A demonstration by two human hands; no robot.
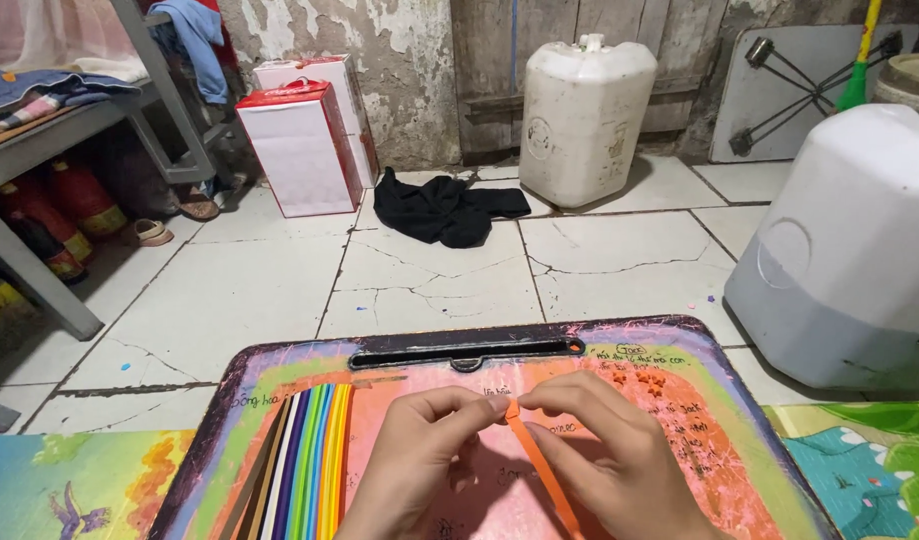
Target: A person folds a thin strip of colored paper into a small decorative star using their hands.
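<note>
Centrally, near the front edge of the small lap desk [724,405], an orange paper strip [541,470] is pinched at its top end btwn both hands. The left hand [419,465] is closed on the strip's tip w/ thumb and forefinger; the right hand [609,455] is closed on the same tip from the other side, fingertips nearly touching. The rest of the strip is seen running down toward the desk's front edge, under the right hand. A fan of coloured paper strips [299,465] is laid along the desk's left side. Small orange bits [639,380] are scattered near the back right corner. Beyond the desk, a black cloth [441,208] and a white jerrycan [584,120] are set on the tiled floor.
</note>
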